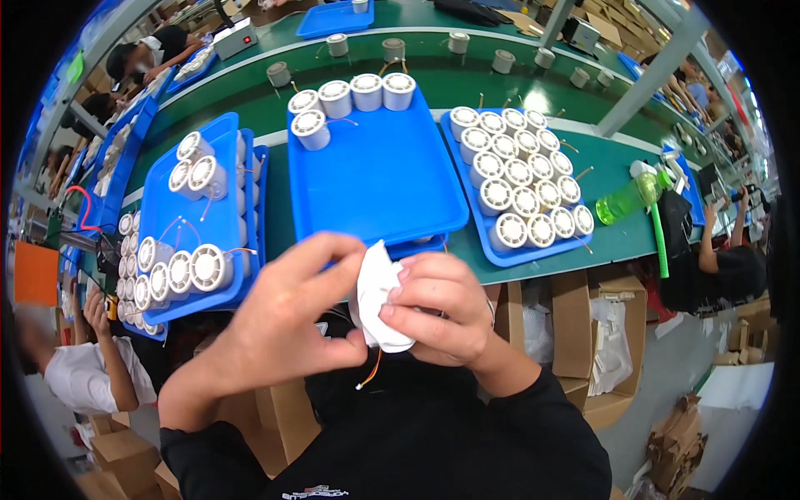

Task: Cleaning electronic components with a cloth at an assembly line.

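In front of my chest, my left hand and my right hand come together around a crumpled white cloth. The cloth appears wrapped over a small white cylindrical fan unit, mostly hidden. Below it dangles a thin orange lead with a small white plug. The thumb and index finger of my left hand span the unit's left side. Fingers of my right hand press the cloth from the right. Just beyond my hands lies a large blue tray, with several white fan units at its far end.
A blue tray with scattered fan units stands left, and a fuller blue tray right. Beside that lies a green bottle. Other fan units stand along the green conveyor. Cardboard boxes sit below; a co-worker's hand shows left.
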Motion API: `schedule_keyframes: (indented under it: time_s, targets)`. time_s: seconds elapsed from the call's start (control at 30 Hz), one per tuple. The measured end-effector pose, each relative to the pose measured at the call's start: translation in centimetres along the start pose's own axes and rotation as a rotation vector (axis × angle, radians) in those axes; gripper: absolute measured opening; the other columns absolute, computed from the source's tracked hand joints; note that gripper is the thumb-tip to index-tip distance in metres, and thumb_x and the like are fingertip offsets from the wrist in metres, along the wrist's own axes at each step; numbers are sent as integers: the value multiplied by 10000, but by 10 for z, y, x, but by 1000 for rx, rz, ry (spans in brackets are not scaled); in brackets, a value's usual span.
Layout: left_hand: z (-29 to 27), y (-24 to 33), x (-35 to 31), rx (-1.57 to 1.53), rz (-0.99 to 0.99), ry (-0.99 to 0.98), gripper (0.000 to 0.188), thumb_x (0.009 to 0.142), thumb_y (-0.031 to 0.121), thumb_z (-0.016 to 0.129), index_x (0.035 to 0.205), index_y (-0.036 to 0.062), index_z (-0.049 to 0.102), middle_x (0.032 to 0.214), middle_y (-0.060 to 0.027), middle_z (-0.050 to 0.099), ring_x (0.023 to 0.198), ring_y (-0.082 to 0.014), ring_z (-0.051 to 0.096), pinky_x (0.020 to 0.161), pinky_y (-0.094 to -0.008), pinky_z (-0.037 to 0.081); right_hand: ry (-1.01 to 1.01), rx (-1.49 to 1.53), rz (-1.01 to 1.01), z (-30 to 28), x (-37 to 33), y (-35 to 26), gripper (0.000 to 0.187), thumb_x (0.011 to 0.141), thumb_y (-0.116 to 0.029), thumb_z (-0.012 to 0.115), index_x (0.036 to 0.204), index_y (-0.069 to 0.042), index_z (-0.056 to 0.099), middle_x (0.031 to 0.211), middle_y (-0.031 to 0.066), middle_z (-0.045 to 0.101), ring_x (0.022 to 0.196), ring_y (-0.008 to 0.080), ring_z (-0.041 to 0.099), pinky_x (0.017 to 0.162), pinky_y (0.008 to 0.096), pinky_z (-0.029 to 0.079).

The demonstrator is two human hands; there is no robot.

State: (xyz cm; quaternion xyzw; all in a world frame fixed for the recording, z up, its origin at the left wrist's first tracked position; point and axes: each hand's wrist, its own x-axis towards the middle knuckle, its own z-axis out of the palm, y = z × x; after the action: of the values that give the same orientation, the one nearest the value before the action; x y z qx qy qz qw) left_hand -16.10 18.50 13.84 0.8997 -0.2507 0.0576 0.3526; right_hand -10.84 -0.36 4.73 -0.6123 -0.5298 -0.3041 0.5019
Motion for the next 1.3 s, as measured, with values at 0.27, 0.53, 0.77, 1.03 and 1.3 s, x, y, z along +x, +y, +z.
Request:
schedule_keyframes:
  time_s: [0.27, 0.53, 0.77, 1.03, 1.3]
  targets:
    - [80, -17, -22, -300, -86, 8, 546, 612, 22, 739, 1137, -31, 598, 1047, -121, 581, 818, -214, 624, 678, -291, 534, -21, 123, 701, -21, -46, -32, 233, 693, 18, 706, 915, -11, 643, 942, 130, 626, 809, 265, 648, 705, 324, 528]
    - [93, -30, -45, -346, -9, 93, 550, 580, 27, 785, 1110, 12, 638, 1081, -119, 593, 840, -192, 633, 696, -282, 555, 288, 1248, 1594, -14, -76, -24, 333, 957, -168, 436, 1172, 35, 590, 1015, 120, 665, 875, 172, 663, 790, 298, 521]
    - [117, -54, -50, -130, 32, 527, 616, 559, 42, 829, 1141, 17, 629, 1066, -151, 582, 886, -249, 642, 691, -306, 579, 674, 1471, 1484, 19, -70, -39, 431, 993, -314, 432, 1324, -40, 466, 1226, 74, 580, 1113, 203, 571, 906, 353, 474]
    - [137, -56, -27, 95, 84, 747, 634, 580, 25, 849, 1165, -6, 604, 1080, -171, 561, 922, -266, 622, 679, -328, 609, 647, 853, 1297, 46, -62, -45, 331, 888, -34, 616, 1210, -20, 538, 1014, 25, 624, 845, 103, 618, 686, 214, 510]
    - [139, -71, -32, 35, -16, 795, 647, 571, 26, 842, 1174, 2, 609, 1073, -175, 581, 908, -261, 635, 651, -304, 578, 192, 706, 811, 36, -73, -43, 575, 915, -185, 456, 1415, 75, 342, 1488, 266, 251, 1378, 364, 273, 1123, 433, 195]
